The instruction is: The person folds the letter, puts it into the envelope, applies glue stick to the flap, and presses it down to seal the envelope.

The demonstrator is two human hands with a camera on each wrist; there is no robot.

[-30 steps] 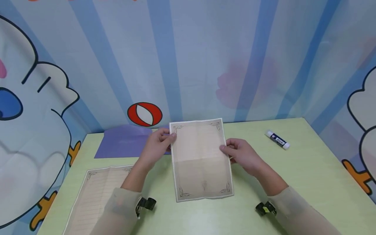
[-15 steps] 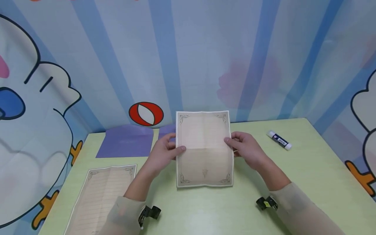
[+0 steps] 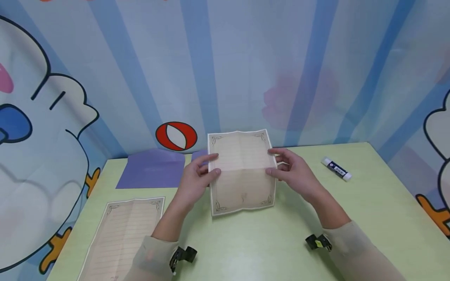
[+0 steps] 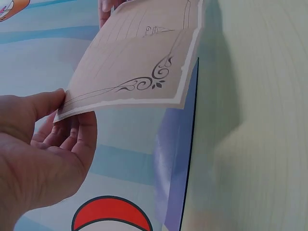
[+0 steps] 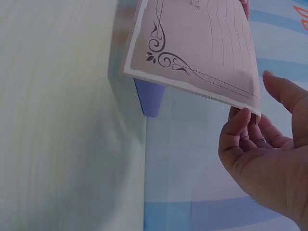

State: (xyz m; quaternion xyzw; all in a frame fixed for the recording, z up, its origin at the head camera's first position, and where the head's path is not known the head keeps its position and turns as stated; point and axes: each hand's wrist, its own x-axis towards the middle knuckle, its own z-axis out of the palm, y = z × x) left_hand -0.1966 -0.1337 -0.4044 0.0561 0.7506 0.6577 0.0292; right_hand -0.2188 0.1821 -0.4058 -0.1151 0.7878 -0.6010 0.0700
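Note:
A cream sheet of letter paper (image 3: 242, 183) is held upright above the table, between my two hands. It has a pale border, scrollwork corners, faint ruled lines and fold creases. My left hand (image 3: 197, 179) grips its left edge, with thumb and index finger showing on the front. At the opposite edge, my right hand (image 3: 299, 175) holds the paper by the thumb, while its index finger reaches up along the side. Both wrist views show a decorated lower corner (image 4: 144, 82) of the sheet hanging free of the fingers. The other fingers are partly hidden behind the paper.
A second ruled sheet (image 3: 123, 230) lies at the left, partly under my left forearm. Purple paper (image 3: 151, 169) lies at the back left, with more purple behind my left hand. A glue stick (image 3: 336, 169) rests at the right. A patterned backdrop (image 3: 242, 70) stands behind the table.
Both hands have raised the letter paper and moved it slightly away from me. Its lower edge now tilts up toward the right. The index fingers have come into view at the front.

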